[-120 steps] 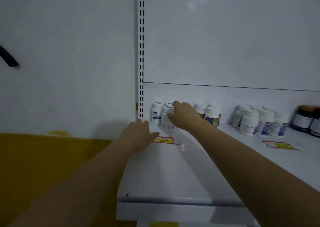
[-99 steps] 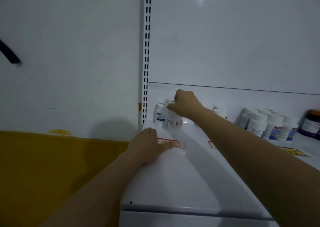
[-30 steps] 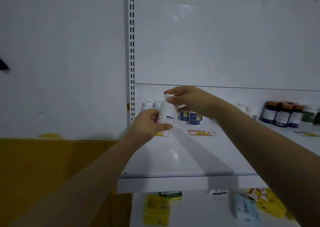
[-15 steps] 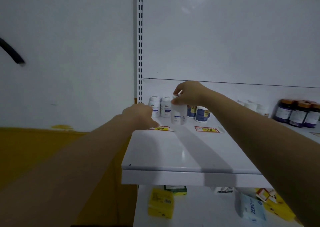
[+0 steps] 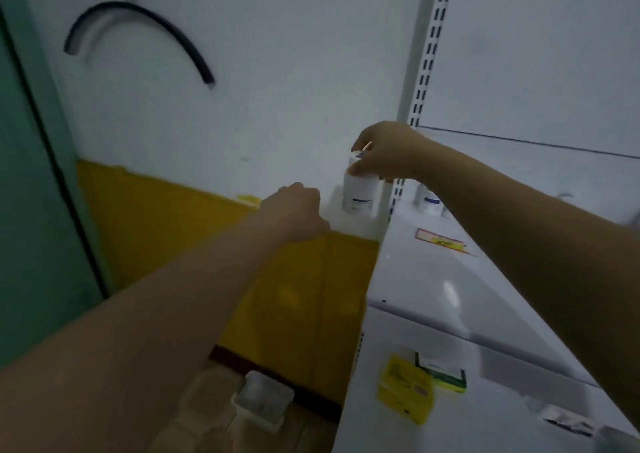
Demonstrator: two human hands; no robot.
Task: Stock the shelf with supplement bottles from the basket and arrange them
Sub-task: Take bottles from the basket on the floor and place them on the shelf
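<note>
My right hand [image 5: 384, 153] pinches a white supplement bottle [image 5: 360, 193] by its cap and holds it upright in the air. The bottle shows just left of the slotted shelf upright [image 5: 420, 82], over the left back corner of the white shelf [image 5: 426, 290]. My left hand [image 5: 296, 210] hovers left of and below the bottle, off the shelf, with fingers loosely curled and nothing seen in it. Another white bottle with a blue label [image 5: 427, 199] stands at the back of the shelf, partly hidden by my right forearm. The view is blurred.
A red and yellow price tag [image 5: 440, 243] lies on the shelf. A yellow box [image 5: 403, 390] and a green box [image 5: 443, 376] sit on the lower shelf. A white basket-like container [image 5: 261, 400] stands on the floor. A black cable [image 5: 138, 23] hangs on the wall.
The view has swung left and down. My right hand has lifted the white bottle off the shelf toward its left edge. My left hand has come off the shelf.
</note>
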